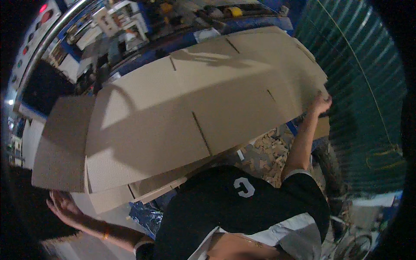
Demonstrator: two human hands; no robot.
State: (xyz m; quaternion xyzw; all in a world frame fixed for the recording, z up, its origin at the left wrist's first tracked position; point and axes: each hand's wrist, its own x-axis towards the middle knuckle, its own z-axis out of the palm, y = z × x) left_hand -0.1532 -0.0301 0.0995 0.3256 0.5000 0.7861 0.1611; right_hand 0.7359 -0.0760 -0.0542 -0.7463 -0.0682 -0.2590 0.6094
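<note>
A large slotted cardboard sheet (147, 130), plain brown with creases and dark slots, spans the view in front of me. At its left end a narrower flap (65, 143) bends along a fold. My right hand (321, 104) is closed at the sheet's right end, its fingers pinching the edge there. Just below the flap's lower edge is my left hand (65, 208), palm turned up and fingers apart; its fingertips meet or nearly meet that edge. More cardboard layers (156, 188) show under the sheet's near edge.
Beyond the sheet stands a blue machine (173, 43) with a metal rail (60, 28) and a button panel (32, 39) at far left. A green corrugated wall (359, 95) rises close on the right. Cardboard scraps (273, 151) litter the floor; dark plastic wrap (147, 214) lies below.
</note>
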